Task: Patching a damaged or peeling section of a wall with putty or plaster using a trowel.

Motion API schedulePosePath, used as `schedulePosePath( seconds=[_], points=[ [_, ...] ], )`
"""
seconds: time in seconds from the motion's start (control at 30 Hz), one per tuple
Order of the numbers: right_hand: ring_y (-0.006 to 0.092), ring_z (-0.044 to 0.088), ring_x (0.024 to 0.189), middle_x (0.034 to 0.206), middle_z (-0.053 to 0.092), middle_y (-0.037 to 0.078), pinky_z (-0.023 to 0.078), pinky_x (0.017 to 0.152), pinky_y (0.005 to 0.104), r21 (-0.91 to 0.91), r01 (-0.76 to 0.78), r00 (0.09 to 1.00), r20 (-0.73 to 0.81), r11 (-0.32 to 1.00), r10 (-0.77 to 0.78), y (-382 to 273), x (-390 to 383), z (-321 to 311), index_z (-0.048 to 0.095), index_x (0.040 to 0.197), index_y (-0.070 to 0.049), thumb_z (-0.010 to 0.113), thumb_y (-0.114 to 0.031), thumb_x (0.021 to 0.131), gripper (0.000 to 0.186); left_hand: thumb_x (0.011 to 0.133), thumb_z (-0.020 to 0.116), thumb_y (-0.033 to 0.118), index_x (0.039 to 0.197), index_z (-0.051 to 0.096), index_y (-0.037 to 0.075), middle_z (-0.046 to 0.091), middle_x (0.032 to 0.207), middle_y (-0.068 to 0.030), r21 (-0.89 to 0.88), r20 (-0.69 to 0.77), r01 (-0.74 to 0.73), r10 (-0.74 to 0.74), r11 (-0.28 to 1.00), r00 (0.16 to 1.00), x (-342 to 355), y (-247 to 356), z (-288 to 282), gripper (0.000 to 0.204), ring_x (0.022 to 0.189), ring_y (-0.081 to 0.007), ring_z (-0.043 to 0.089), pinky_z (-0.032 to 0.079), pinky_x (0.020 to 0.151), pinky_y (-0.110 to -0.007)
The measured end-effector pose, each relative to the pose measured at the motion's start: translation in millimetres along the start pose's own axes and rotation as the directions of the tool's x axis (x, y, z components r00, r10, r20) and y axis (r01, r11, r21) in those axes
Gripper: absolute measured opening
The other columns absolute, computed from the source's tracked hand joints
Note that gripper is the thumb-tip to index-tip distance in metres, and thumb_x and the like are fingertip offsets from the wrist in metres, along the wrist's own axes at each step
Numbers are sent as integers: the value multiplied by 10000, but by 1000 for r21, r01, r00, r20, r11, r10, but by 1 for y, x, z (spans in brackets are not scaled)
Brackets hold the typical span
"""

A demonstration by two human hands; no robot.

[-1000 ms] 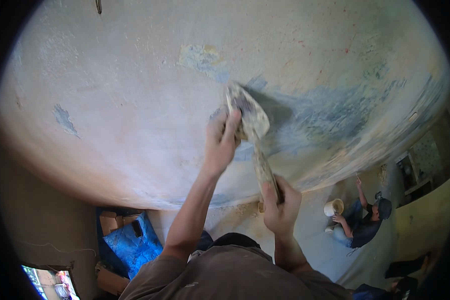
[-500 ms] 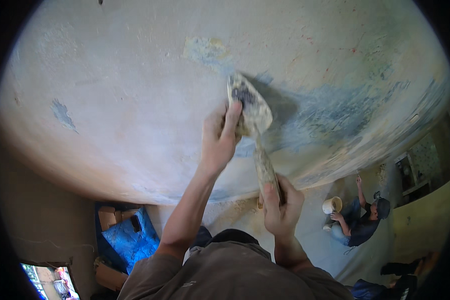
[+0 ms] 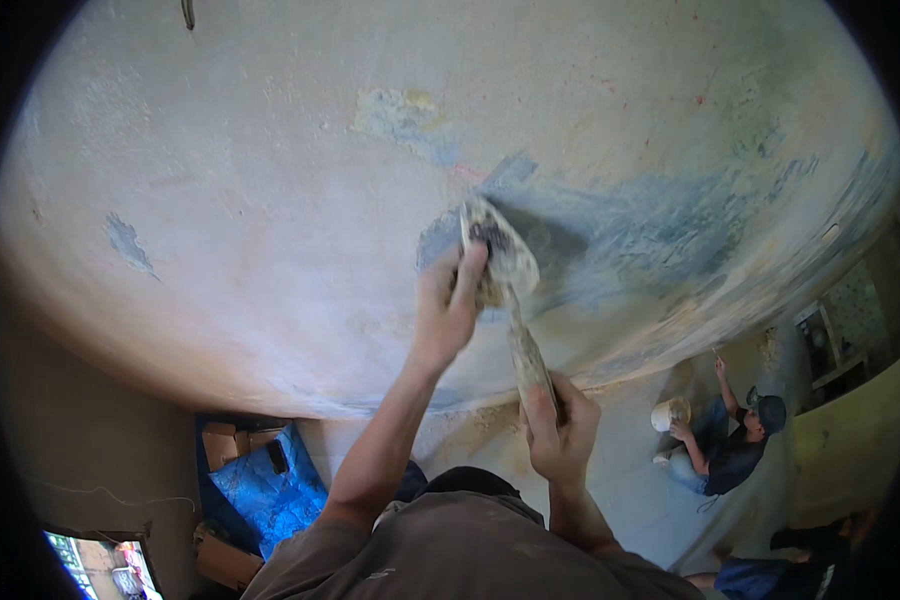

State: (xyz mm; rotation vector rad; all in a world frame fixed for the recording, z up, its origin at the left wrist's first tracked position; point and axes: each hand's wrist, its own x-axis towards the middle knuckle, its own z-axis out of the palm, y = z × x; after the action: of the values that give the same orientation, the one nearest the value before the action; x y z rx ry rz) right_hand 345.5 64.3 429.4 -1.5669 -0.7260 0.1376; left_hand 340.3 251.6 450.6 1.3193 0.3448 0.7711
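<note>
My left hand (image 3: 448,312) is closed on the putty-smeared blade (image 3: 506,255) of a scraper, its thumb near a dark patch on it, just in front of the large, curved plastered wall (image 3: 220,150). My right hand (image 3: 560,430) is wrapped round the scraper's long, crusted handle (image 3: 525,355) below. Blue-grey scraped patches (image 3: 650,235) spread right of the blade, with a smaller one at the far left. Whether the blade touches the surface I cannot tell; its shadow falls to the right.
A co-worker (image 3: 735,460) holding a pale bucket (image 3: 670,415) is low at the right, one arm raised. Another person (image 3: 790,575) shows at the bottom right edge. A blue tarp (image 3: 265,490) with cardboard boxes (image 3: 228,555) lies lower left, near a bright opening (image 3: 100,565) and a loose wire.
Both hands and the scraper rose slightly, then moved down in the view, uncovering a blue-grey mark above the blade. More of the second person shows at the bottom right.
</note>
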Motion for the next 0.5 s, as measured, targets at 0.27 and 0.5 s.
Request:
schedulePosePath(
  seconds=[0.27, 0.5],
  points=[
    [71, 487, 567, 628, 557, 44, 397, 520, 250, 30, 25, 999, 26, 999, -26, -9, -5, 5, 657, 1054, 79, 645, -160, 938, 265, 1052, 534, 340, 934, 669, 35, 559, 699, 56, -3, -45, -89, 89, 996, 995, -2, 14, -4, 354, 565, -12, 415, 317, 472, -209],
    [58, 486, 554, 624, 564, 25, 383, 512, 233, 141, -121, 993, 16, 983, 120, -18, -5, 0, 663, 1045, 75, 644, -166, 942, 262, 1057, 524, 346, 916, 654, 48, 525, 684, 82, -157, 28, -41, 46, 987, 999, 0, 10, -2, 354, 547, 5, 383, 286, 455, -210]
  ],
)
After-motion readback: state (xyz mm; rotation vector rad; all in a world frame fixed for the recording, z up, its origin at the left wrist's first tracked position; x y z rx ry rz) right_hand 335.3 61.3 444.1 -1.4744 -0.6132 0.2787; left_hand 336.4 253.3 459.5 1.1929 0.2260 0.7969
